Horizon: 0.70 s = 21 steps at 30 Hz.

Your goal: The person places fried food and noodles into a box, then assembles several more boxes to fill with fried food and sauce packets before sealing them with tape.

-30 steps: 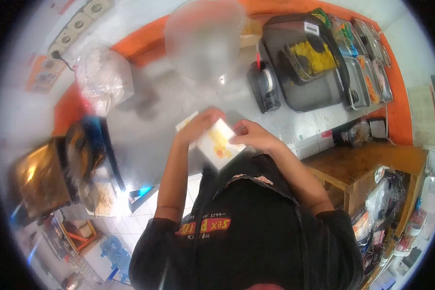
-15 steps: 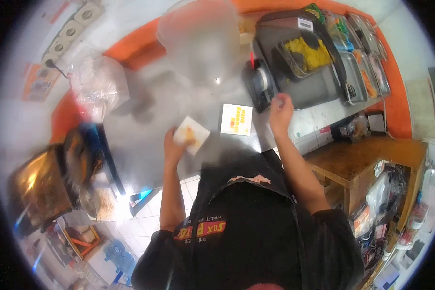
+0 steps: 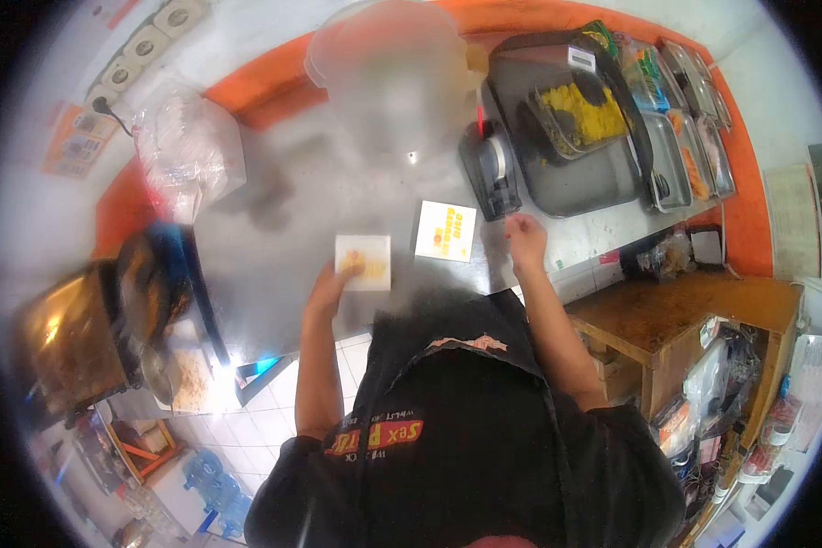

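My left hand grips the edge of a white square box with a blurred yellow-orange print, thumb on its top. To its right, a second white box with yellow and orange lettering lies on the metal table. My right hand is closed, fingertips pinched, just below the front end of a black tape dispenser. Whatever it may hold between the fingertips is too small to make out.
A hazy translucent tub stands at the back of the metal table. At the right are a black tray bearing a container of yellow food, and metal trays. A plastic-wrapped bundle sits left.
My left hand has turned its box so that its edges now lie straighter. My right hand has come down and slightly left, to the front end of the tape dispenser.
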### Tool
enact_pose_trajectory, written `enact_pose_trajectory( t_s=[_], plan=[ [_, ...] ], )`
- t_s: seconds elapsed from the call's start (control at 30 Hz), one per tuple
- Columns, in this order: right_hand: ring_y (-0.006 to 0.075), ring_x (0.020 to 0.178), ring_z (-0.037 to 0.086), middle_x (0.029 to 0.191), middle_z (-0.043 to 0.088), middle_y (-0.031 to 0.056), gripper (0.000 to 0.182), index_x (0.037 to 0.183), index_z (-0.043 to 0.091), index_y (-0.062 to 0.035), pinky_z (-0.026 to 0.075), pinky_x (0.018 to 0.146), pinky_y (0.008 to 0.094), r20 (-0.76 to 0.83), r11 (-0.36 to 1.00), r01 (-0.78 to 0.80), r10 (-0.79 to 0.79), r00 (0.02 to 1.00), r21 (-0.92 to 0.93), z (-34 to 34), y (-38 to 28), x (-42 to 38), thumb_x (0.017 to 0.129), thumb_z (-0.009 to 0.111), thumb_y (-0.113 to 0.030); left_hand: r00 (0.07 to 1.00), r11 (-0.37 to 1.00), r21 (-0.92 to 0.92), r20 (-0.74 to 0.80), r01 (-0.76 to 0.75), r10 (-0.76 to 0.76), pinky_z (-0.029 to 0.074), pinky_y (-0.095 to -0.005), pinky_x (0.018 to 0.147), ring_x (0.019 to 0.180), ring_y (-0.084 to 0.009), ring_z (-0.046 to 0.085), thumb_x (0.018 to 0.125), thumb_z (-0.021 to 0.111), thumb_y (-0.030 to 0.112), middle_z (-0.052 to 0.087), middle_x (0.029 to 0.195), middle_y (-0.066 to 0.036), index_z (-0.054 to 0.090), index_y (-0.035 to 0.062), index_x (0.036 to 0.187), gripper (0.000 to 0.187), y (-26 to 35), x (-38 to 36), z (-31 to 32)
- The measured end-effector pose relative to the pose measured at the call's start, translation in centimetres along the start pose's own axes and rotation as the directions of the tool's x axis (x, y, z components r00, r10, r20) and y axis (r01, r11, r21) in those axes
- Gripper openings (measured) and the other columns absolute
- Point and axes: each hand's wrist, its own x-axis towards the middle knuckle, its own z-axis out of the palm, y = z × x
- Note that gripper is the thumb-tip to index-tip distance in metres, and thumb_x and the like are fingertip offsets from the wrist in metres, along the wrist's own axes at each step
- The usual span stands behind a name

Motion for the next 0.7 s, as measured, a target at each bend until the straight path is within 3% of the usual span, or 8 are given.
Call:
enact_pose_trajectory(
  t_s=[0.03,0.07,0.1,0.23,0.3,0.37,0.43,0.7],
  plan=[
    [0.0124,0.06,0.055,0.066,0.059,0.0023,0.009,0.085,0.065,-0.0012,0.043,0.057,0.0252,0.002,1.0,-0.003,0.003,1.0,-0.003,-0.1,1.0,0.5,0.084,0.066,-0.01,1.0,0.989,-0.15,0.029,0.005,0.0,0.047,-0.0344,0.087,0.1,-0.021,0.06,0.085,0.068,0.021,0.062,0.112,-0.012,0.052,-0.0047,0.122,0.048,-0.3,-0.2,-0.1],
    [0.0124,0.061,0.055,0.067,0.061,0.0022,0.01,0.086,0.065,-0.0008,0.044,0.057,0.0249,-0.025,0.883,0.199,-0.231,0.973,-0.425,-0.5,2.0,1.1,0.085,0.065,-0.011,1.0,0.988,-0.151,0.024,0.007,-0.004,0.047,-0.0344,0.087,0.1,-0.021,0.06,0.085,0.068,0.021,0.062,0.112,-0.012,0.052,-0.0047,0.122,0.048,0.1,-0.7,0.2],
    [0.0123,0.062,0.056,0.068,0.062,0.002,0.011,0.088,0.065,-0.0004,0.044,0.058,0.0246,0.055,0.56,0.328,-0.448,0.892,-0.761,-0.7,2.6,1.6,0.086,0.064,-0.011,1.0,0.966,-0.257,0.017,-0.008,0.013,0.047,-0.0353,0.088,0.103,-0.0215,0.059,0.086,0.066,0.021,0.061,0.114,-0.012,0.049,-0.0036,0.125,0.05,1.0,-1.2,0.9],
    [0.01,0.064,0.057,0.071,0.063,0.0013,0.012,0.09,0.065,-0.0007,0.045,0.061,0.0236,0.05,0.786,0.171,-0.176,0.983,-0.594,-0.2,2.8,-0.1,0.086,0.064,-0.013,1.0,0.778,-0.629,-0.008,-0.004,-0.001,0.049,-0.036,0.08,0.099,-0.0239,0.061,0.089,0.061,0.023,0.059,0.117,-0.011,0.047,0.0045,0.127,0.045,2.3,-1.4,2.8],
    [0.008,0.065,0.056,0.073,0.063,0.0016,0.012,0.089,0.066,-0.0013,0.045,0.062,0.0232,0.308,0.984,0.158,-0.127,0.943,-0.079,2.2,-3.1,-4.7,0.086,0.065,-0.013,0.996,0.695,-0.719,-0.04,0.026,-0.079,0.049,-0.0372,0.08,0.101,-0.0237,0.059,0.09,0.06,0.024,0.059,0.117,-0.011,0.046,0.0056,0.128,0.044,4.3,-2.4,4.9],
    [0.0063,0.065,0.054,0.074,0.064,0.0019,0.016,0.097,0.065,-0.0026,0.045,0.062,0.0229,0.532,0.975,0.223,-0.177,0.828,-0.022,4.9,-8.4,-7.9,0.085,0.066,-0.014,0.991,0.617,-0.785,-0.037,0.051,-0.129,0.049,-0.0384,0.08,0.103,-0.0234,0.058,0.091,0.058,0.024,0.058,0.117,-0.01,0.046,0.0067,0.129,0.043,5.3,-1.9,6.5],
    [0.0083,0.062,0.053,0.072,0.062,0.0024,0.021,0.1,0.062,-0.0035,0.044,0.059,0.024,0.672,0.961,0.276,-0.201,0.713,-0.005,7.0,-12.3,-9.9,0.085,0.068,-0.016,0.999,0.543,-0.839,0.043,0.032,0.007,0.047,-0.0407,0.087,0.108,-0.0229,0.055,0.092,0.056,0.025,0.057,0.117,-0.011,0.047,0.0064,0.127,0.041,5.1,-0.9,7.7],
    [0.0129,0.055,0.051,0.061,0.053,0.0018,0.027,0.089,0.051,-0.0056,0.039,0.051,0.0273,0.518,0.868,0.478,-0.35,0.78,-0.133,10.7,-9.8,-8.9,0.081,0.072,-0.02,0.991,0.508,-0.851,0.125,0.131,-0.046,0.05,-0.0357,0.087,0.106,-0.0223,0.055,0.094,0.053,0.025,0.055,0.12,-0.011,0.048,0.0038,0.124,0.037,7.9,-3.8,10.3]
  ],
)
